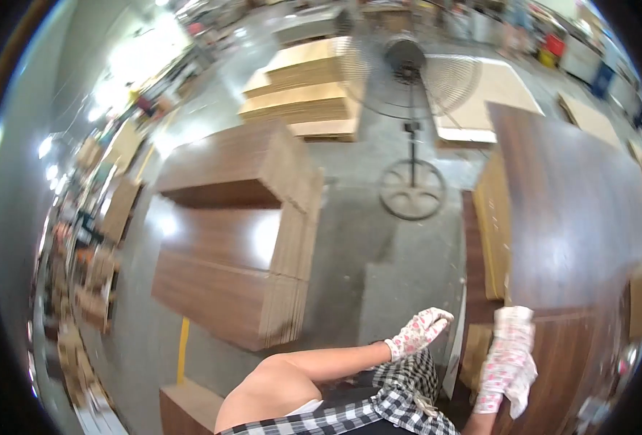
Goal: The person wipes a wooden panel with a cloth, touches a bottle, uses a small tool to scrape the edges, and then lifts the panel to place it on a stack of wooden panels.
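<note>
Both my hands wear white gloves with a pink floral print. My left hand (420, 335) hangs in front of my body with its fingers curled together, and nothing shows in it. My right hand (509, 355) is at the near left corner of a large brown wood-grain panel (578, 217), its fingers closed at the edge. Loose white glove fabric bulges beside that wrist. The panel lies on a stack with pale tan sides (493, 225). A second dark brown board surface (564, 362) is nearer me, to the right of my right hand.
To the left stand stacked brown boards (216, 239) with their edges showing. A standing fan (410, 65) on a round base (412, 190) stands ahead. Pale board piles (303, 101) lie behind it. Grey floor (372, 268) runs between the stacks; a yellow line (183, 351) marks it at left.
</note>
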A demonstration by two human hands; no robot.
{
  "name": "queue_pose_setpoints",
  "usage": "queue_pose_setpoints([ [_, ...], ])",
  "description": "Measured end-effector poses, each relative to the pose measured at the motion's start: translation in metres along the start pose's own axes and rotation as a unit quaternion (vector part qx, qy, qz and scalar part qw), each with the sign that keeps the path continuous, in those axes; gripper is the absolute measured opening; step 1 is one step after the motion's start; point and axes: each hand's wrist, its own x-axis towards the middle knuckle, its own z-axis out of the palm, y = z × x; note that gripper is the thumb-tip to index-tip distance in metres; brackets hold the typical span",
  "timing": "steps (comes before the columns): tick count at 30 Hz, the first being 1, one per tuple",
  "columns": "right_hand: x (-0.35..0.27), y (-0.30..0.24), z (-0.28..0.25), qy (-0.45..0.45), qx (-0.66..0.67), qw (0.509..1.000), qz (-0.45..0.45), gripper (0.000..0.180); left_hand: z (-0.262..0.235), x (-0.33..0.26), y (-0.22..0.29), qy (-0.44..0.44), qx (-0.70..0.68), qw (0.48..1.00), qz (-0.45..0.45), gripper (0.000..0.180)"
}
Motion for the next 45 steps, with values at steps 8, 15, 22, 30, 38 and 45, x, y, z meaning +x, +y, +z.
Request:
queue_pose_setpoints([
  [8,-0.056,0.033,-0.016,0.027,0.87,0.443,-0.213,0.027,0.011,0.001,-0.017,-0.115,-0.007,0.991,-0.072,0.025],
  [15,-0.062,0.183,0.082,0.494,0.338,0.801,0.022,0.03,0.073,0.002,0.022,-0.306,-0.035,0.951,0.001,0.036],
  [22,-0.06,0.081,0.047,0.231,0.346,0.89,-0.189,0.03,0.049,0.05,0.015,-0.196,0.068,0.972,-0.111,0.059],
  [30,0.005,-0.034,0.1,0.257,0.35,0.857,-0.277,0.045,-0.16,-0.008,0.051,0.217,-0.07,0.952,-0.204,0.035],
  [38,0.058,-0.031,0.147,0.162,0.257,0.941,-0.146,0.075,-0.209,-0.132,0.063,0.372,-0.13,0.898,-0.197,0.03],
  [45,0.032,-0.153,-0.021,0.209,0.419,0.849,-0.245,0.023,-0.198,-0.166,0.08,0.217,-0.073,0.926,-0.301,0.026],
])
